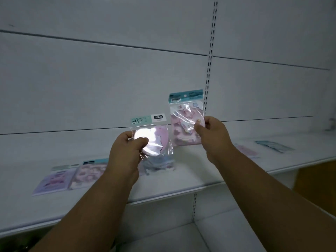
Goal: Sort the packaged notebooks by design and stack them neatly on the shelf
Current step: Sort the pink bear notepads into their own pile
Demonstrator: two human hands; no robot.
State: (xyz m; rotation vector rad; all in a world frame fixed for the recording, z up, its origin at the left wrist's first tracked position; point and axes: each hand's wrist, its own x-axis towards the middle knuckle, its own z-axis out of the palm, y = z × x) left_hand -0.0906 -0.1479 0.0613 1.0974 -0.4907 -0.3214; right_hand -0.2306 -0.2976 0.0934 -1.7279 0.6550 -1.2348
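My left hand (127, 153) grips a clear packet with a "FASHION GRACE" header, holding a pink heart-shaped notebook (156, 139) under strong glare. My right hand (211, 131) pinches the right edge of a second packet (185, 120), a pink cloud-pattern notebook with a teal barcode header, held upright above the white shelf (181, 180). On the shelf to the left lie a purple packet (52, 180) and a pink packet (87, 173) side by side. A bluish packet (158, 165) lies just below my left hand.
At the right on the same shelf lie a pink packet (247, 151) and a teal packet (274, 145). A slotted upright (209, 70) runs down the white back panel. A lower shelf (209, 233) shows below; something brown (316, 182) stands at the right.
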